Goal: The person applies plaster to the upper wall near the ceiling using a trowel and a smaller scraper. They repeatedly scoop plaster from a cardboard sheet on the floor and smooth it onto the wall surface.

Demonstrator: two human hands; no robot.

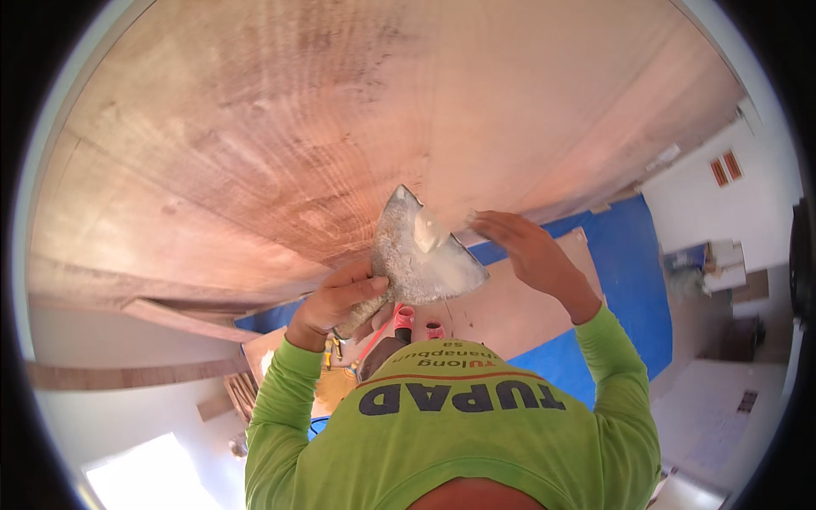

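Observation:
My left hand [342,302] is closed around the handle of a broad putty knife [404,255]. Its wide, fan-shaped metal blade is crusted and stained, and its broad edge faces up and to the right. A soft whitish lump of putty [432,231] sits on the blade near that edge. Just right of the blade is my right hand [540,263], apart from it, with fingers stretched out together toward a wood panel [280,153]. The fingertips look pale and smeared; whether they touch the panel I cannot tell, and the thumb is hidden.
The large plywood panel fills the upper view. Below lie a blue sheet [633,255] and a pale board [518,319]. Wood strips [183,321] lean at left, near yellow-handled tools [328,353]. Boxes [722,265] stand by the white wall at right.

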